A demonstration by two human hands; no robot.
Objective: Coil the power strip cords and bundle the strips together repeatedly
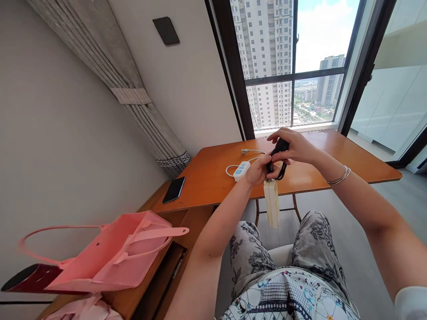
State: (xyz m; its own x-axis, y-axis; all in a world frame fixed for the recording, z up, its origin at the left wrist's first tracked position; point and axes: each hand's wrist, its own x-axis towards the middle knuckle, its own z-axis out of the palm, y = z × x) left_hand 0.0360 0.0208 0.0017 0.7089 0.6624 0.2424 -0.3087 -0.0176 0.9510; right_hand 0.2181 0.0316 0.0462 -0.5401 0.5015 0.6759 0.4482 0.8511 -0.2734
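Observation:
In front of me, over the near edge of the table, both of my hands are closed on a black cable [281, 146]. My left hand [256, 171] grips its lower part, where loops of the cable hang down. From above, my right hand [296, 146] pinches the thick black upper part, which may be the plug. Directly under my left fingers hangs a long cream-coloured block [271, 204], upright. Whether it joins the cable is hidden by the fingers. Left of my hands, a white power strip [242, 170] with a white cord lies on the table.
The orange-brown wooden table [207, 178] reaches to the window. A black phone [174, 190] lies at its left end, beside a white plug [245, 151] farther back. At lower left, a pink bag [113, 253] stands on a wooden cabinet near a dark red object [36, 278].

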